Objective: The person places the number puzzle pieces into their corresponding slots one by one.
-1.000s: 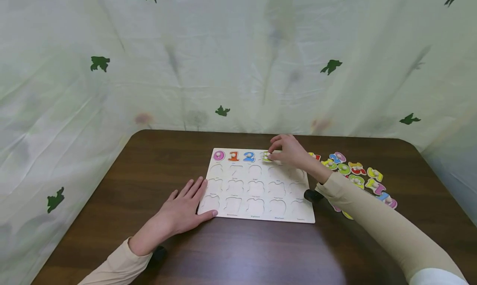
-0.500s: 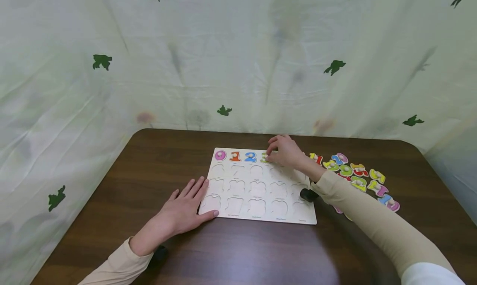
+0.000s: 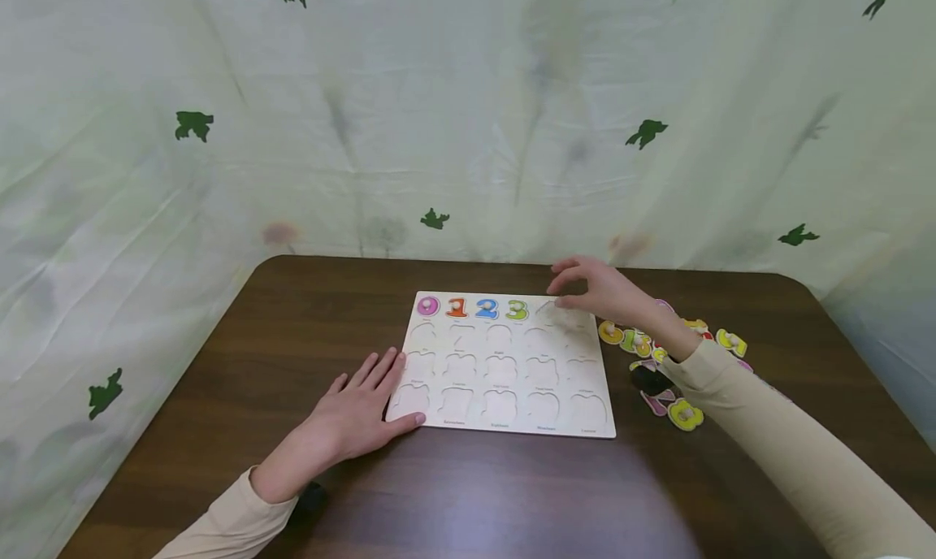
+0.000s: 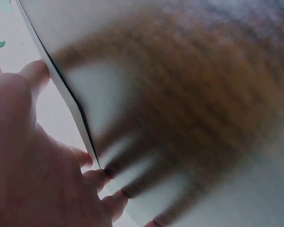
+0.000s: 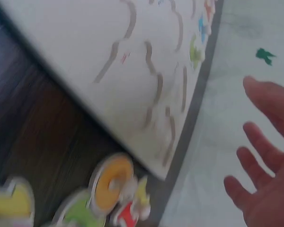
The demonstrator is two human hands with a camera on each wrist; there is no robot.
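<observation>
Lifted off the green 3 (image 3: pixel 517 309), now seated in the board (image 3: pixel 504 425) at frame centre, right hand (image 3: pixel 601 292) hovering open-fingered, seemingly empty; left hand (image 3: pixel 356 413) flat on the lower-left corner; could sweep loose numbers (image 3: pixel 669 380) off right of board.

Long beige sleeves (image 3: pixel 775 453) cover both arms — hands bare, black wrist-worn devices.

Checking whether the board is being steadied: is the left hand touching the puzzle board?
Touching. In the head view the left hand lies flat on the table with its thumb against the puzzle board at its near left corner.
</observation>
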